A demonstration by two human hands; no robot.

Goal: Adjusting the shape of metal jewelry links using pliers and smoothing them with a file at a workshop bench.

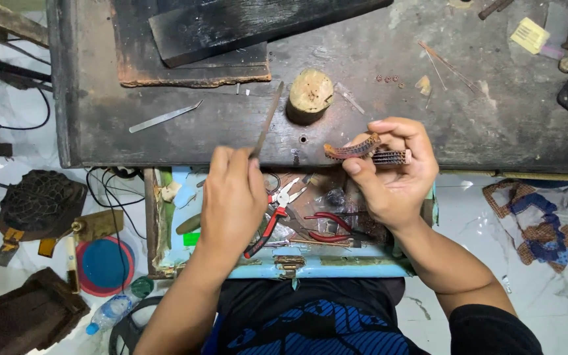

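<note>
Left hand (231, 197), centre frame: fingers closed on a slim metal file (267, 119) | right hand (392, 174), right of centre: fingers pinching a curved brown bracelet piece (353, 150) at the desk (428, 118) edge | open drawer (336, 266) below: red-handled pliers (274, 213), assorted tools.

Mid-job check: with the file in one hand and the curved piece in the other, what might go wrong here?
1. The piece is pinched in the right hand only at the fingertips; it may slip into the open drawer.
2. The file in the left hand could skid onto those fingers.
</note>
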